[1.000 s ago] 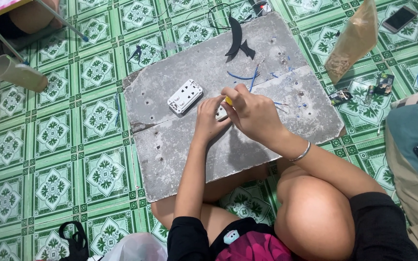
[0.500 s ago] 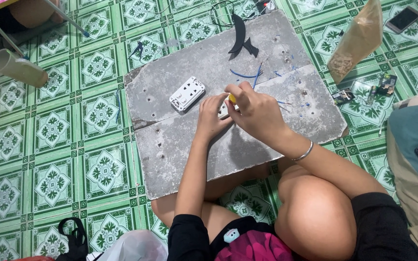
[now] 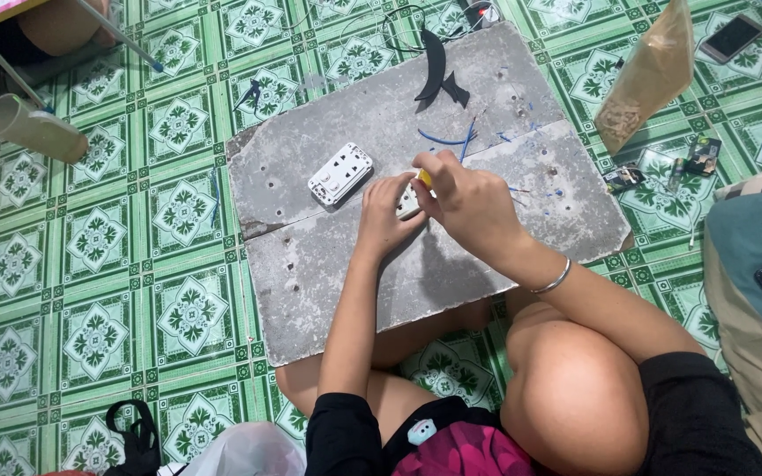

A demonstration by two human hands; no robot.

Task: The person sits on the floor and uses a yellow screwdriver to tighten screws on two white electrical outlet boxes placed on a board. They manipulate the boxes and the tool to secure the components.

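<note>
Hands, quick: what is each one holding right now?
Left hand: fingers pressed on a small white part on the grey board.
Right hand: closed around a yellow-handled tool.

Floor: green tiles, white diamond-floral pattern. Slab: plain grey, speckled with small holes. Socket plate: white. Wire bits: blue. Tool handle in the right hand: yellow. Bracelet: silver. Bag far right: translucent tan.

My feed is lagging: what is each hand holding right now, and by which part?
The right hand grips a yellow-handled tool by its handle. The left hand steadies a small white part at its edge on the grey board.
</note>
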